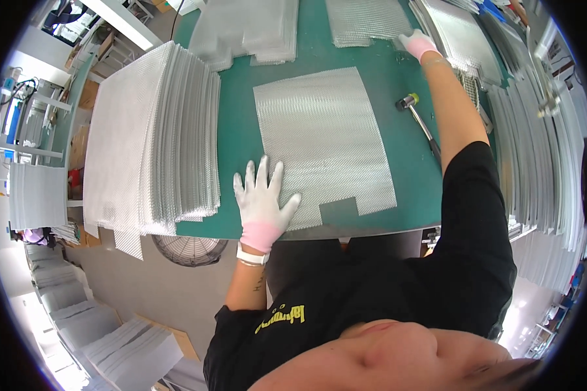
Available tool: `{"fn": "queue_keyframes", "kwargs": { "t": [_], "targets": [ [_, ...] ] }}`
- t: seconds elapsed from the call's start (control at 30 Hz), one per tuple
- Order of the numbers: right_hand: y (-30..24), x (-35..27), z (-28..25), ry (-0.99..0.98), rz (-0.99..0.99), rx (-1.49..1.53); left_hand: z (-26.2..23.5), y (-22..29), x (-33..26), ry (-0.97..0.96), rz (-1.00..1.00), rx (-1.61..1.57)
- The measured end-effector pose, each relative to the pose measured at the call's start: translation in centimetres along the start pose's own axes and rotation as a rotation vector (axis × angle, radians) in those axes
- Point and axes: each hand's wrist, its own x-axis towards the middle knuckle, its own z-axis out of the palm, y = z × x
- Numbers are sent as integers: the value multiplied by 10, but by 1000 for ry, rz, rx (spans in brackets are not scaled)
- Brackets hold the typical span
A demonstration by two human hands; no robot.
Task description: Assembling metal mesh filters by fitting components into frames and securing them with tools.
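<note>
Five outspread fingers of the left hand, in a white glove with a pink cuff, lie flat at the near left edge of a silvery mesh-textured sheet, the thumb and index finger reaching onto it. This sheet lies flat on the green tabletop, with a rectangular notch cut in its near edge, and serves as the landmark for all else. Beyond its far right corner, the right hand, gloved alike, reaches to the near corner of a small sheet stack; its fingertips are too small to tell whether they grip anything. A white wristband circles the left wrist, near the sheet's near left corner. Right of the sheet lies a hammer with a yellow-green face on its head. Left of the sheet stands a tall sheet pile; beyond the sheet, to the left, sits a notched sheet stack. Lower, left of the sheet's near edge, a round fan shows past the table.
</note>
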Motion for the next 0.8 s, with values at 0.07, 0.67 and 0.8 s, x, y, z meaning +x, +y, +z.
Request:
{"fn": "queue_keyframes", "kwargs": {
  "t": [0.07,0.67,0.8],
  "targets": [
    [-15,1,-1,-191,84,-168,-3,0,0,16,-10,0],
    [14,-61,-122,-104,-1037,1654,7,-5,3,-3,-20,-16],
    [20,-171,-96,-49,-515,1696,3,-21,1,-19,-33,-57]
  ]
}}
